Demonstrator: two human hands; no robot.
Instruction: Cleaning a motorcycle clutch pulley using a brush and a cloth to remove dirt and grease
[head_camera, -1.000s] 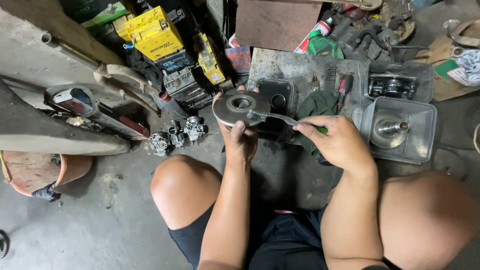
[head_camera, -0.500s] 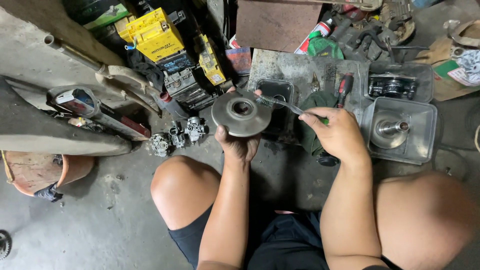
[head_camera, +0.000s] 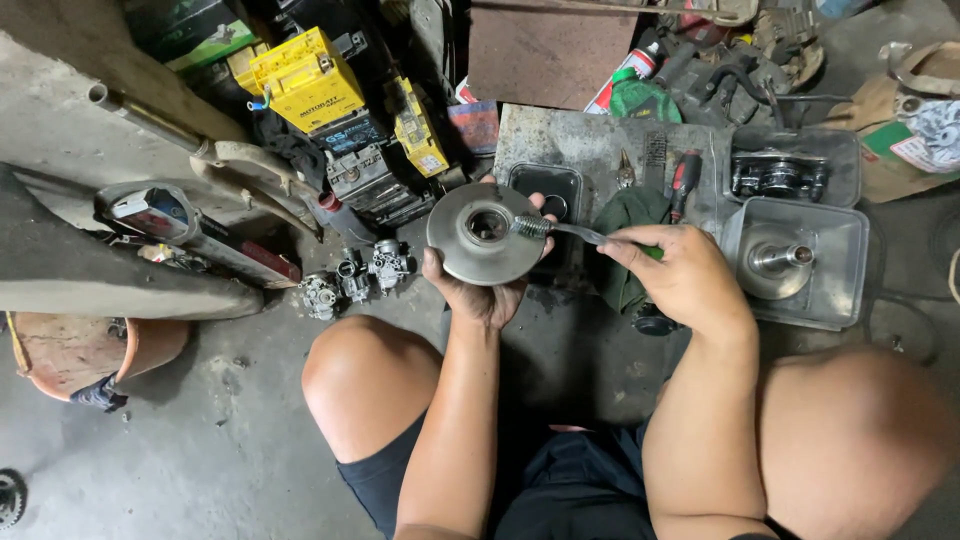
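Observation:
My left hand (head_camera: 487, 290) holds up a round grey metal disc (head_camera: 487, 233) with a hole in its middle, its face turned toward me. My right hand (head_camera: 678, 275) grips a small brush (head_camera: 560, 230) by its handle. The bristle head rests on the disc beside the centre hole. Both hands are above the floor between my bare knees.
Two metal trays (head_camera: 836, 262) with engine parts stand at the right, a green rag (head_camera: 628, 215) and red-handled screwdriver (head_camera: 684, 178) on a metal plate behind the hands. Small carburettors (head_camera: 352, 277) lie at left, yellow batteries (head_camera: 300, 75) at back left.
The left hand tilted the disc up from nearly edge-on so its face shows. The right hand brought the brush head from beside the disc onto its face near the hole.

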